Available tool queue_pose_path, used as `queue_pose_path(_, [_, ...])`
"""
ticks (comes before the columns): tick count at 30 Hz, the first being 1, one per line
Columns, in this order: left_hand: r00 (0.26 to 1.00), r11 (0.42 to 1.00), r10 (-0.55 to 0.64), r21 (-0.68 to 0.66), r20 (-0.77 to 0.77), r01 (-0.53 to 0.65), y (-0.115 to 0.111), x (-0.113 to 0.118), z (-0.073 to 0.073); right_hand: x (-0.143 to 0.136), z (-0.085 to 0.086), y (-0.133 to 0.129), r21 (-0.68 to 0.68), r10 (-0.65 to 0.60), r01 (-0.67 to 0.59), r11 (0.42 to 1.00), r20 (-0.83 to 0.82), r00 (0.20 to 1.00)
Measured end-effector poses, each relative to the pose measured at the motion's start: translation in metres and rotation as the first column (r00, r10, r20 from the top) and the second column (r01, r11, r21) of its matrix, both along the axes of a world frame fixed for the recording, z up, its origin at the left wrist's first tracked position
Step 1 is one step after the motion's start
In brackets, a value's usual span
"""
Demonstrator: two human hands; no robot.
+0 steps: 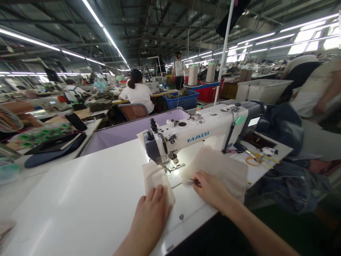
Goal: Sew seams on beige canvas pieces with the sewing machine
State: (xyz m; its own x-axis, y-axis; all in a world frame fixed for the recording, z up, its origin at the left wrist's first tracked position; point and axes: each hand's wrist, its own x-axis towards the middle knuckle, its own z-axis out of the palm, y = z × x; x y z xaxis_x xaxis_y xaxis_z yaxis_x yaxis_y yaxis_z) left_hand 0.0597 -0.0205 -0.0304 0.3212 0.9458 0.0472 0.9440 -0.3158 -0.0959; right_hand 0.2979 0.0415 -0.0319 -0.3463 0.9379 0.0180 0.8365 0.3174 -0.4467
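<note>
At the left of the presser foot, my left hand (153, 209) lies over a small beige fabric piece (154, 174), its fingers curled onto the lower part. My right hand (210, 188) is closed around a small, dark, pointed tool (194, 181), mostly hidden by the fingers; it looks like thread snips. That hand rests at the near-left edge of a larger beige fabric piece (221, 167). Between the two pieces, the sewing machine (197, 131) has its lit needle area and presser foot (174, 167) just beyond my hands.
A white machine table (80, 192) spreads left, with a ruler scale along its front edge. Yellow-handled scissors (254, 160) lie at the right. Thread cones (193, 75), a blue basket (181, 100) and a grey bin (262, 89) stand behind. Denim (295, 185) hangs at right; other people work nearby.
</note>
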Motion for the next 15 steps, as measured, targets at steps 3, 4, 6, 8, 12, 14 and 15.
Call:
queue_pose_path(3, [0.992, 0.992, 0.125, -0.002, -0.024, -0.125, 0.030, -0.014, 0.012, 0.001, -0.002, 0.004, 0.023, -0.032, 0.034, 0.999, -0.074, 0.997])
queue_pose_path(4, [0.984, 0.985, 0.174, 0.005, -0.031, -0.174, 0.038, -0.016, 0.015, 0.001, -0.002, 0.005, 0.020, -0.051, 0.053, 0.998, -0.098, 0.994])
queue_pose_path(6, [0.975, 0.975, 0.224, 0.014, -0.004, -0.224, 0.047, -0.013, 0.020, 0.002, -0.002, 0.007, -0.013, -0.094, 0.093, 0.996, -0.157, 0.983])
queue_pose_path(8, [0.985, 0.989, 0.144, 0.016, 0.093, -0.146, 0.047, 0.000, 0.020, 0.003, -0.002, 0.009, -0.059, -0.127, 0.116, 0.991, -0.228, 0.965])
queue_pose_path(12, [0.892, 0.967, -0.252, 0.135, 0.376, 0.217, 0.039, 0.038, 0.010, 0.006, -0.005, 0.010, -0.109, -0.163, 0.133, 0.985, -0.338, 0.927])
queue_pose_path(14, [0.817, 0.930, -0.368, 0.196, 0.444, 0.312, 0.040, 0.054, 0.005, 0.009, -0.008, 0.010, -0.103, -0.152, 0.122, 0.987, -0.371, 0.916])
queue_pose_path(15, [0.804, 0.920, -0.392, 0.198, 0.447, 0.338, 0.042, 0.061, 0.002, 0.010, -0.010, 0.010, -0.098, -0.140, 0.111, 0.989, -0.382, 0.913])
